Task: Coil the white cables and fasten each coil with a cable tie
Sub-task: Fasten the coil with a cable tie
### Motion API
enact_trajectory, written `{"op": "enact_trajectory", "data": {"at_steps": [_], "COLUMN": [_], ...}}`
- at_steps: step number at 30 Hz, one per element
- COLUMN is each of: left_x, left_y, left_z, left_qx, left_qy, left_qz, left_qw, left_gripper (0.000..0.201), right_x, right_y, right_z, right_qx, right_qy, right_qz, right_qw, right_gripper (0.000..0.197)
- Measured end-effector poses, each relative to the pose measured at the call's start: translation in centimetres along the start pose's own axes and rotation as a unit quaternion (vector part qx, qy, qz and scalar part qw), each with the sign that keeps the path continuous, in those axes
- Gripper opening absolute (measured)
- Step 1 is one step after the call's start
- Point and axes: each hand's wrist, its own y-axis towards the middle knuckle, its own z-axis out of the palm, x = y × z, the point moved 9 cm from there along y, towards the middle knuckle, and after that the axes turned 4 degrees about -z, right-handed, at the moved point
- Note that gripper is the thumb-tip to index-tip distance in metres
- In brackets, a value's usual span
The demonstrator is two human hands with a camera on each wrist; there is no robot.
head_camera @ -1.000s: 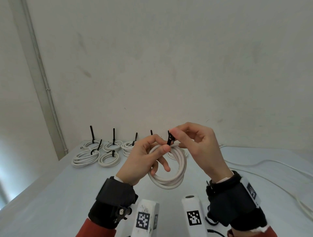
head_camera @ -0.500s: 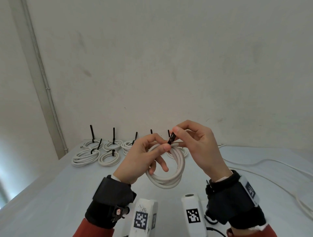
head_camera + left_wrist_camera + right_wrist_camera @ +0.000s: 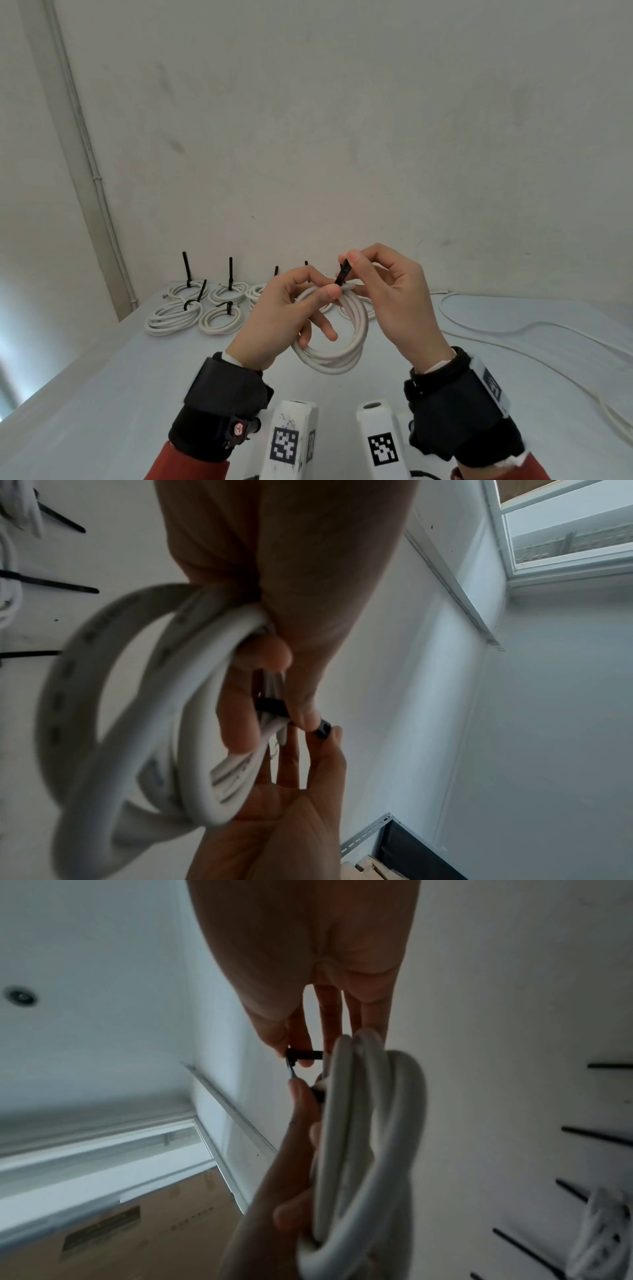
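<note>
Matte plaster wall [image 3: 342, 120], off-white with faint smudges, rising behind a smooth, pale counter [image 3: 102, 394]. On the counter's right side a loose white cable [image 3: 524, 329], round in section, lies in long shallow curves. At the counter's far end, left of centre, tied coils [image 3: 171, 329] lie flat in two rows. Each is a ring of several smooth white turns cinched by a thin black strap whose stiff tail sticks up. At centre, held above the counter, is the white cable coil [image 3: 330, 363], a roughly circular ring of three or four glossy turns, hanging upright. Left hand [image 3: 274, 325]: thumb and forefinger pinch the top of the ring, and the remaining fingers curl through its opening. Right hand [image 3: 400, 308]: thumb and forefinger are closed on the upper end of the black cable tie [image 3: 343, 275], with the other fingers loosely bent behind the ring. The tie is a narrow, flat plastic strip; in the left wrist view it bands the bundled turns, and in the right wrist view a small blocky head shows at the pinched end
</note>
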Motion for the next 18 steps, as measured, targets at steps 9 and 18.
{"op": "enact_trajectory", "data": {"at_steps": [9,18], "left_x": [0.2,-0.6], "left_y": [0.0,-0.1], "left_z": [0.0,0.1], "left_qx": [-0.003,-0.015], "left_qy": [0.035,0.082], "left_qz": [0.007,0.052], "left_qw": [0.999,0.995], "left_gripper": [0.011,0.007], "right_x": [-2.0,-2.6], "right_y": [-0.2,0.0], "right_z": [-0.1,-0.3], "right_qx": [0.002,0.007], "right_qy": [0.141,0.249], "right_qz": [0.122,0.165], "right_qw": [0.982,0.954], "right_gripper": [0.018,0.046]}}
